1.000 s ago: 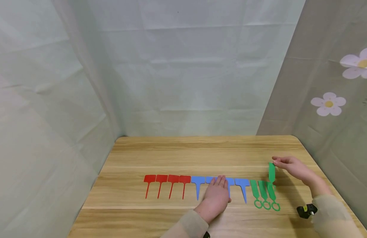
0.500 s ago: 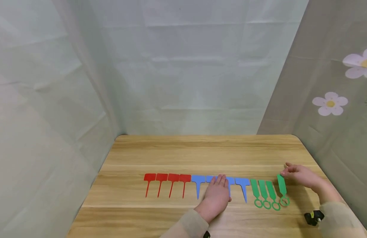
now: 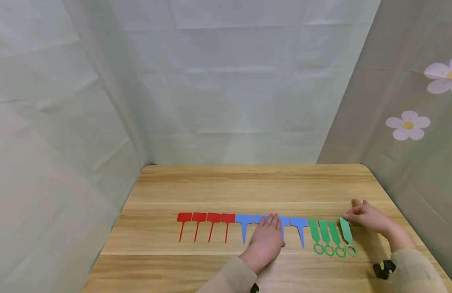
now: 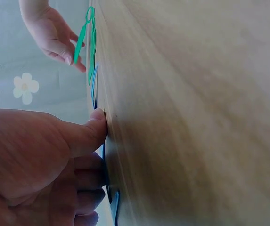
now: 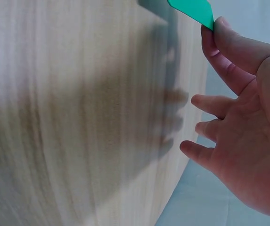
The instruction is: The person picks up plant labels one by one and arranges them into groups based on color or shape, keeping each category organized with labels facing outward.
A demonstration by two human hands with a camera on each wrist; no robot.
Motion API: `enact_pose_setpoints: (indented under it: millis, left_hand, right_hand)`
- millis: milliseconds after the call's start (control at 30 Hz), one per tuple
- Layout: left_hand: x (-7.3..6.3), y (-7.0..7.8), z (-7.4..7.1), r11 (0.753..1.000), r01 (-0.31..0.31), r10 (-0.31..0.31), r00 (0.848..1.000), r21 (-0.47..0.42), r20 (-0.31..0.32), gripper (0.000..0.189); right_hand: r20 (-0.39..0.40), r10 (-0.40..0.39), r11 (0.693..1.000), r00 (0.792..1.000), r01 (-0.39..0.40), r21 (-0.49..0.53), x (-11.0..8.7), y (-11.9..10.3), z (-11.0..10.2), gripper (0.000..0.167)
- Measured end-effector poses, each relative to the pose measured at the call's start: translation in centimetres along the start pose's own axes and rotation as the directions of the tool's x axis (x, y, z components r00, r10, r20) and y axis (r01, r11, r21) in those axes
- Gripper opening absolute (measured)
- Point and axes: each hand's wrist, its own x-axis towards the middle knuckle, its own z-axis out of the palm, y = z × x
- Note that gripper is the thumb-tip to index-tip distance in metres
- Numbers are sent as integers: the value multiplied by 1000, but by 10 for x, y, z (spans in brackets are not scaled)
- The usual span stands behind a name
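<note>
Thumb and index finger of my right hand [image 3: 369, 217] pinch the top end of a green plant label [image 3: 345, 230] with a ring at its lower end. In the right wrist view only a corner of that green label [image 5: 196, 10] shows, and the other fingers are spread. The left wrist view has it tilted, its pinched end off the table. To its left lie several more green ring labels [image 3: 334, 234]. My left hand [image 3: 267, 242] rests with straight fingers over the middle blue T-shaped plant labels [image 3: 260, 220], partly hiding them. Another blue label [image 3: 298, 223] lies right of the hand.
Several red T-shaped plant labels [image 3: 213, 218] continue the row on the left. The row crosses a wooden table [image 3: 156, 268]. Pale cloth hangs behind and on both sides, with printed flowers [image 3: 408, 125] at the right. Dark wrist devices [image 3: 384, 269] sit by the sleeves.
My right hand has brought the green label right and down, from above the third green label to the row's right end. It has since shifted slightly left. My left hand has stayed still.
</note>
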Motion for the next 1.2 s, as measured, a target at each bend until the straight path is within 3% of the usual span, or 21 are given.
enact_pose_setpoints:
  millis: [467,1200]
  left_hand:
    - [0,0,0,1000,-1,1,1000,-2,-6,70]
    - [0,0,0,1000,4,-4,1000,-10,-14,70]
  right_hand:
    - [-58,-25,998,998,22,-61,1,6,11,20]
    - [-99,-18,995,995,9,-99,-4,8,17,24]
